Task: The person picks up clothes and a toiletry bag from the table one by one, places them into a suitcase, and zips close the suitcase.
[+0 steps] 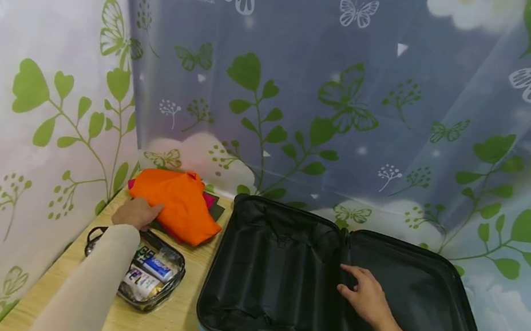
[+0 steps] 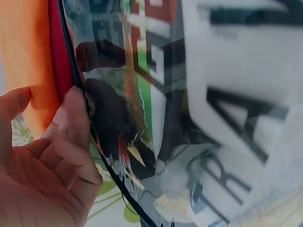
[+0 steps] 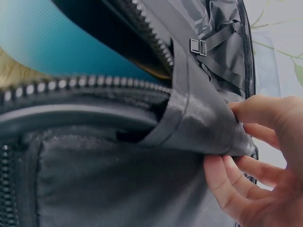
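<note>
My left hand (image 1: 137, 213) is at the near left edge of a folded orange cloth (image 1: 176, 203), its fingers slightly bent. In the left wrist view the thumb is against the orange cloth (image 2: 28, 56), and the other fingers are by the dark edge of a clear toiletry pouch (image 2: 109, 165). Whether they grip any fabric is unclear. My right hand (image 1: 367, 297) rests on the hinge strip of an open black-lined suitcase (image 1: 275, 271). Its thumb and fingertips touch the black fabric strip (image 3: 203, 118) from both sides, loosely spread.
The clear pouch (image 1: 154, 287) of bottles and tubes lies in front of the cloth, under the left forearm. Pink and dark fabric (image 1: 215, 211) shows beneath the orange. The suitcase lid (image 1: 412, 293) lies open to the right. Printed curtains (image 1: 290, 77) enclose the wooden table (image 1: 177, 325).
</note>
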A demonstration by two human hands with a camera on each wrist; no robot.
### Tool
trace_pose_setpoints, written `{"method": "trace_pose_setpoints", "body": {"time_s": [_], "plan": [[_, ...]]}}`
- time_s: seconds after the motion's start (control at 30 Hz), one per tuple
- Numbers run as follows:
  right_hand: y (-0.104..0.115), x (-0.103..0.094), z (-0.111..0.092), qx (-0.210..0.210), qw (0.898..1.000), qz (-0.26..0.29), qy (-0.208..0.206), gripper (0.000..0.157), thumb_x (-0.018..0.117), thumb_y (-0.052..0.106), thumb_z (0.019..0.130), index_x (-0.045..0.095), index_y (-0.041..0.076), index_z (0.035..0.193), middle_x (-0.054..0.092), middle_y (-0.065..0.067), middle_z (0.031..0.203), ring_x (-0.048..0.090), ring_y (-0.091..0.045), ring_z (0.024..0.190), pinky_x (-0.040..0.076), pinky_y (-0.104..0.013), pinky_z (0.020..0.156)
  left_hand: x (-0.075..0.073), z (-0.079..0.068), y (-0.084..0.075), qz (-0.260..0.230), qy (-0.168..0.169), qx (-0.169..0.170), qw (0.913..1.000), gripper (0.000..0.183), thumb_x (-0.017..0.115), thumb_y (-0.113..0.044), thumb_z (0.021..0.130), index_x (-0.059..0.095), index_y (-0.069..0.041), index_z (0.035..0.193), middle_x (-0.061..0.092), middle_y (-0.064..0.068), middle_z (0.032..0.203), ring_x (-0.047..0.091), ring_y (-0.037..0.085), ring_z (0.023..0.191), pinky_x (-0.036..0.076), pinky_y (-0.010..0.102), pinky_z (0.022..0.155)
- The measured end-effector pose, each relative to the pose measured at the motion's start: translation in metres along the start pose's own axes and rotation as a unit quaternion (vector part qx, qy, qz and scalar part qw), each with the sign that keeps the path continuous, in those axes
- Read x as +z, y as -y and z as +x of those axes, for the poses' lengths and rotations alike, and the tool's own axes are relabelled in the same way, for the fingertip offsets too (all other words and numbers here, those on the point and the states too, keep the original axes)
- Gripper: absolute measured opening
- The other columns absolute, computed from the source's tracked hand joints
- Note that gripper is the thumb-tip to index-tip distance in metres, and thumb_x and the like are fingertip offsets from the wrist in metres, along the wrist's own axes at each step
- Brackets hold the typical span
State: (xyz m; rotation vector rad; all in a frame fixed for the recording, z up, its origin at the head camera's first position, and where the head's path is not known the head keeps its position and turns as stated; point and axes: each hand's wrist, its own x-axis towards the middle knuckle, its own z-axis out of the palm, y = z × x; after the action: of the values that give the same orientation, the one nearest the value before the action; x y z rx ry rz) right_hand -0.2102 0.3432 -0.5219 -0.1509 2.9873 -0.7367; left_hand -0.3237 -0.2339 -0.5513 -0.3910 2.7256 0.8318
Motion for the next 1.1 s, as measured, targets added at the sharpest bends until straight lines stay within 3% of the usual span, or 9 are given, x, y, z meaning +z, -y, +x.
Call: {"method": "trace_pose_setpoints", "body": {"time_s": [0.2,0.37,0.5,0.63,0.8,0.87,0.9,1.0,1.1], "plan": [[0.001,0.002,0.001,-0.004,1.0,-0.006,-0.001,0.055,0.076,0.018,0.103,0.061,0.004,0.153,0.053,-0.034,0.152,0.065,-0.022,0.091,0.057,-0.057,0.083,0.005,0.007,0.003,-0.079,0.006,-0.014,0.9968,0.061,0.051,-0.053,0.11,0.081,-0.002,0.092,0.076,0.004,0.07,0.074,0.018,0.066,0.052,0.035,0.066],[0.0,0.003,0.0,0.0,1.0,-0.007,-0.004,0.054,0.076,0.018,0.103,0.061,0.004,0.153,0.054,-0.034,0.153,0.066,-0.024,0.093,0.057,-0.06,0.087,0.005,0.009,-0.002,-0.18,0.017,-0.034,0.9829,0.051,0.059,-0.042,0.108,0.074,0.007,0.107,0.072,0.002,0.064,0.073,0.016,0.06,0.057,0.028,0.062],[0.001,0.002,0.001,0.001,1.0,-0.006,-0.008,0.054,0.076,0.017,0.103,0.061,0.004,0.153,0.053,-0.034,0.152,0.065,-0.025,0.092,0.056,-0.06,0.087,0.005,0.013,-0.009,-0.236,-0.002,-0.054,0.9702,0.052,0.06,-0.039,0.108,0.064,0.011,0.123,0.067,0.001,0.061,0.069,0.012,0.054,0.061,0.024,0.06],[0.001,0.002,0.001,0.003,1.0,-0.007,-0.007,0.054,0.075,0.018,0.103,0.061,0.005,0.154,0.054,-0.033,0.153,0.064,-0.024,0.093,0.056,-0.058,0.086,0.006,0.013,-0.015,-0.322,-0.014,-0.076,0.9436,0.061,0.059,-0.038,0.107,0.056,0.012,0.141,0.067,0.008,0.084,0.07,0.011,0.061,0.067,0.031,0.075],[0.0,0.004,0.0,0.005,1.0,-0.006,-0.004,0.054,0.075,0.018,0.103,0.061,0.005,0.154,0.053,-0.033,0.153,0.065,-0.024,0.094,0.056,-0.059,0.087,0.006,0.009,-0.02,-0.43,-0.007,-0.088,0.8987,0.07,0.061,-0.034,0.107,0.042,0.012,0.157,0.061,0.016,0.119,0.067,0.008,0.071,0.064,0.035,0.091],[0.0,0.004,0.001,0.006,1.0,-0.005,-0.004,0.054,0.075,0.018,0.103,0.061,0.005,0.154,0.053,-0.033,0.154,0.065,-0.023,0.094,0.056,-0.058,0.087,0.006,0.008,-0.02,-0.449,-0.002,-0.088,0.8891,0.074,0.062,-0.032,0.107,0.036,0.012,0.161,0.059,0.017,0.123,0.067,0.008,0.072,0.063,0.035,0.093],[-0.001,0.004,0.001,0.006,1.0,-0.005,-0.004,0.054,0.075,0.018,0.103,0.061,0.005,0.154,0.053,-0.033,0.153,0.065,-0.023,0.093,0.056,-0.058,0.086,0.006,0.007,-0.021,-0.452,-0.001,-0.089,0.8874,0.075,0.062,-0.032,0.108,0.034,0.011,0.162,0.058,0.017,0.124,0.066,0.008,0.074,0.062,0.035,0.094],[-0.001,0.005,0.001,0.005,1.0,-0.006,-0.006,0.054,0.076,0.017,0.102,0.061,0.005,0.153,0.054,-0.033,0.153,0.063,-0.021,0.091,0.056,-0.056,0.084,0.007,0.006,-0.021,-0.443,0.001,-0.081,0.8929,0.078,0.063,-0.032,0.109,0.027,0.007,0.166,0.055,0.02,0.128,0.065,0.012,0.08,0.063,0.037,0.094],[-0.002,0.005,0.001,0.01,1.0,-0.005,-0.005,0.055,0.076,0.018,0.103,0.061,0.006,0.154,0.054,-0.033,0.154,0.063,-0.021,0.091,0.056,-0.055,0.084,0.008,0.005,-0.022,-0.429,-0.002,-0.07,0.9005,0.08,0.063,-0.03,0.11,0.02,0.002,0.17,0.05,0.028,0.145,0.063,0.018,0.088,0.065,0.039,0.091]]}}
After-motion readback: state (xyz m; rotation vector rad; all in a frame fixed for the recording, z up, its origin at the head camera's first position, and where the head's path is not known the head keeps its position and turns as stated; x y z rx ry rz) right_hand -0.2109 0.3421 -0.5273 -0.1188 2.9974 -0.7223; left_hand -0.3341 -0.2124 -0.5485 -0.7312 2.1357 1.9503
